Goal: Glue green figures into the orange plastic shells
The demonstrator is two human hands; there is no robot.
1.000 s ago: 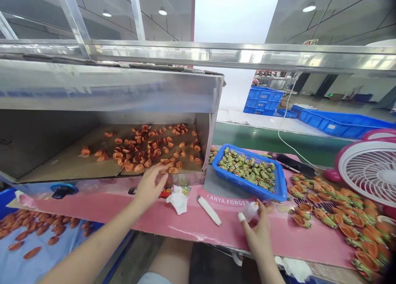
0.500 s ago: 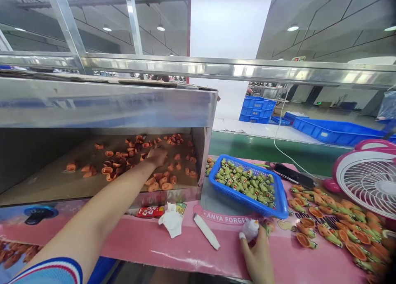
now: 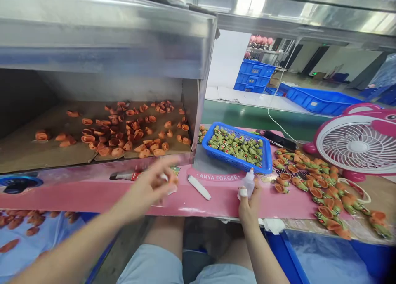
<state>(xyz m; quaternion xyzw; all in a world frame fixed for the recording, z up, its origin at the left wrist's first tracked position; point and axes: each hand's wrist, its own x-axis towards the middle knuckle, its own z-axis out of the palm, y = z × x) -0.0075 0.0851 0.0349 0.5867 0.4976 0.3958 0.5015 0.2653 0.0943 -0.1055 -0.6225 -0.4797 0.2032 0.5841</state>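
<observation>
My left hand (image 3: pixel 154 183) is blurred by motion above the pink table edge (image 3: pixel 198 201), in front of the steel box (image 3: pixel 123 40). Its thumb and fingers pinch a small orange piece. Many loose orange pieces (image 3: pixel 123 129) lie on the cardboard inside the box. My right hand (image 3: pixel 249 203) rests on the pink surface and grips a small white squeeze bottle (image 3: pixel 249 183), held upright; one fingertip is wrapped in white tape. The blue basket (image 3: pixel 266 166) of green and brown parts stands just behind it.
A white stick (image 3: pixel 199 187) lies on the pink mat between my hands. Rows of orange-and-green assembled pieces (image 3: pixel 318 189) spread to the right, near a pink desk fan (image 3: pixel 355 145). Blue crates (image 3: pixel 321 100) stand beyond a green belt. More orange pieces (image 3: pixel 18 224) lie low on the left.
My left hand has come back out of the steel box toward the table edge with an orange piece. My right hand has lifted the bottle upright. The view has tilted down.
</observation>
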